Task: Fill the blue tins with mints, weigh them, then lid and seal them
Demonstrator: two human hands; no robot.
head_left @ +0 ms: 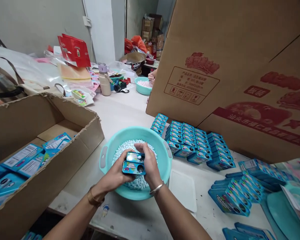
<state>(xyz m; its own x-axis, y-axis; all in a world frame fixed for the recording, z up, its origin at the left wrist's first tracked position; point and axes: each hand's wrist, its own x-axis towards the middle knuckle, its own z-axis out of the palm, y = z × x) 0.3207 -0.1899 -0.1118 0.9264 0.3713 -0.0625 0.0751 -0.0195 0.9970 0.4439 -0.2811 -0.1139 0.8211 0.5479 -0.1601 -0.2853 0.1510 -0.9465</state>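
Remote view: I've got L grip wrapped round 2 small blue boxes held over the teal basin of pale-blue pellets on the counter, R grip cupped vs. their R end, can't tell if clenched, w/ box rows nearby.

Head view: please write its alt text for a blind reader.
A left hand holds blue packaging, right hand cupped against it, above a turquoise basin of pale pellets. An open carton stands left; rows of blue boxes right.
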